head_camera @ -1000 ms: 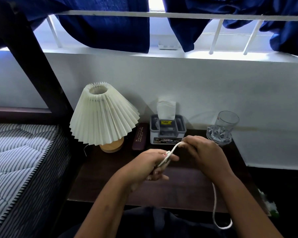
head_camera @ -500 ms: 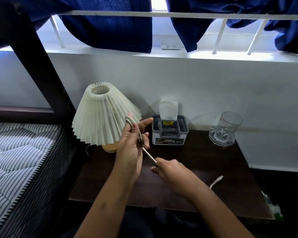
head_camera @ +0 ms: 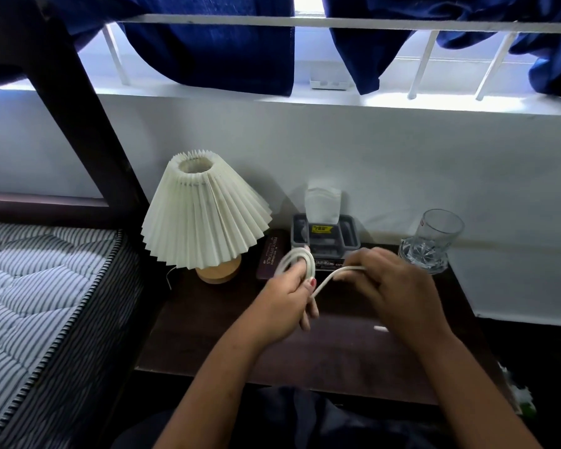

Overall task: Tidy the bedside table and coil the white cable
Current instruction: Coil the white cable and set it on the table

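Over the middle of the table [head_camera: 208, 345], the left hand [head_camera: 285, 303] is pinching the white cable [head_camera: 297, 264] loops in its grip while the right hand [head_camera: 399, 293] is gripping the free run. Each turn wants feeding evenly, matched in size, without twisting.

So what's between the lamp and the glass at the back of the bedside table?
In the head view, between the lamp and the glass lie a dark flat case, then a grey tissue holder, its front partly hidden by the hands.
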Motion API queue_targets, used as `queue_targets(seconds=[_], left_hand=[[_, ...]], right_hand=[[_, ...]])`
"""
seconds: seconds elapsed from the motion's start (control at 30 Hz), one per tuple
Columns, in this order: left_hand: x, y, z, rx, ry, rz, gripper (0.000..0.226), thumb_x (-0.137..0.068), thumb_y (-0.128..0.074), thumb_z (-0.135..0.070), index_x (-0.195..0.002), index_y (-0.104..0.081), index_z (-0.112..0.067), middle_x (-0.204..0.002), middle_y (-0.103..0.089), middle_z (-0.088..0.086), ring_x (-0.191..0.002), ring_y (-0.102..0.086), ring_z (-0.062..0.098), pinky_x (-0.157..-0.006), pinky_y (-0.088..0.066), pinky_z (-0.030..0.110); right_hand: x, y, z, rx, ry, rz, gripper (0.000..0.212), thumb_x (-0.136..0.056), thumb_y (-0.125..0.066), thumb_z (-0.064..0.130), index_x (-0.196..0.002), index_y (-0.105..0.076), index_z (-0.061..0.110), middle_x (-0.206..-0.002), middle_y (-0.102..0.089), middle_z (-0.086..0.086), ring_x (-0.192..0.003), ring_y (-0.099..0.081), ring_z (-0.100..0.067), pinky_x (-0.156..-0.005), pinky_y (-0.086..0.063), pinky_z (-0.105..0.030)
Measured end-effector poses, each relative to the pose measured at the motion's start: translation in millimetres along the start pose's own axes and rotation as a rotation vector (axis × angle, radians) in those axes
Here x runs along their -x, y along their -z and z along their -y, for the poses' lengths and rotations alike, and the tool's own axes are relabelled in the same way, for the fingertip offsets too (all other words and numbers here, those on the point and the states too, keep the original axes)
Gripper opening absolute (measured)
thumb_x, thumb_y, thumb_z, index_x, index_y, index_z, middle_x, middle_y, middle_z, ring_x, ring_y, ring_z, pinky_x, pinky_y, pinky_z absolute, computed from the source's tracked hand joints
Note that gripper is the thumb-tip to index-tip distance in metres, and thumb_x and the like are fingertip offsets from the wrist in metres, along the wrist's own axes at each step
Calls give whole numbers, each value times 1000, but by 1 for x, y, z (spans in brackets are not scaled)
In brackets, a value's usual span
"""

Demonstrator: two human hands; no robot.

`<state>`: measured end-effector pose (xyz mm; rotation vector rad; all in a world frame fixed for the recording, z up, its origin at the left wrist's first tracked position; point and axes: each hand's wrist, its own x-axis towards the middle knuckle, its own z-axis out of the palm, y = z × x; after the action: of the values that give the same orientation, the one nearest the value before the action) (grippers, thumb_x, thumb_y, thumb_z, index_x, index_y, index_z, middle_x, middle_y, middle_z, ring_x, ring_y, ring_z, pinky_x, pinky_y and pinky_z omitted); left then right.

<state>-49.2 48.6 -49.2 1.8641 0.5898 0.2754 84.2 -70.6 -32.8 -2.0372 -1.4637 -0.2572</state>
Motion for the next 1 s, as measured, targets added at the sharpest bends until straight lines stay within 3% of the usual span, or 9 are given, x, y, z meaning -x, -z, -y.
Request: queue_targets(seconds=[0.13,0.3,0.43,0.53,0.73,0.77,0.83,0.9,1.0], left_hand=[[5,-1,-12,410,33,255,35,-100,-30,-19,-126,-53,-12,-48,-48,-2,-35,-35,8,-80,-51,31],[8,-2,-21,790,50,400,46,-98,-31,-33,-123,-59,-6,-37,-33,-7,-31,-24,4,-72,-55,27],[7,0,-21,982,-23,358,48,-95,-33,-34,-125,-55,-4,-36,-35,-9,-27,-27,2,-70,-56,25],[3,4,-21,1148,-68,149,45,-95,-31,-33,-120,-58,-7,-36,-35,-7,-26,-26,1,-66,-57,23],[-7,13,-14,1015,-54,-405,42,-99,-32,-30,-132,-43,-7,-40,-41,-5,-35,-34,4,-71,-58,25],[-8,12,-12,956,-67,-437,37,-100,-32,-28,-129,-46,-11,-42,-45,-5,-35,-37,4,-72,-57,26],[-8,12,-11,830,-105,-471,24,-100,-31,-26,-104,-56,-25,-45,-52,-5,-36,-41,5,-68,-47,28],[-8,12,-8,736,-108,-493,28,-100,-31,-24,-84,-51,-34,-46,-55,-6,-37,-47,5,-60,-40,29],[-8,11,-5,544,-99,-493,25,-101,-31,-21,-88,-46,-37,-52,-57,-4,-42,-53,6,-53,-46,24]], right_hand=[[0,1,-14,127,-135,-87,32,-90,-40,55,-89,-59,30,-82,-64,6,-70,-64,-21,-53,-41,-27],[1,-15,-21,73,-245,43,34,-91,-33,53,-94,-58,30,-84,-67,0,-77,-64,-31,-55,-37,-30],[2,-28,-18,-71,-348,238,29,-93,-40,44,-110,-60,33,-102,-70,-6,-93,-64,-33,-68,-47,-36],[4,-36,-7,-88,-323,394,27,-93,-39,46,-107,-57,31,-106,-68,-5,-99,-62,-34,-75,-51,-39],[7,-47,27,-42,-144,516,24,-96,-33,45,-97,-47,25,-92,-65,-6,-86,-60,-33,-62,-43,-36],[7,-48,31,-9,-98,523,24,-96,-33,44,-95,-46,25,-90,-64,-4,-84,-60,-32,-60,-40,-35],[8,-49,39,36,-23,527,24,-97,-32,43,-96,-46,23,-87,-60,-1,-81,-60,-29,-58,-34,-33],[7,-46,44,65,46,504,27,-97,-31,44,-98,-47,23,-88,-60,1,-80,-60,-26,-58,-33,-31],[6,-37,50,104,164,451,31,-96,-31,46,-101,-52,23,-93,-63,1,-82,-62,-24,-59,-37,-32]])
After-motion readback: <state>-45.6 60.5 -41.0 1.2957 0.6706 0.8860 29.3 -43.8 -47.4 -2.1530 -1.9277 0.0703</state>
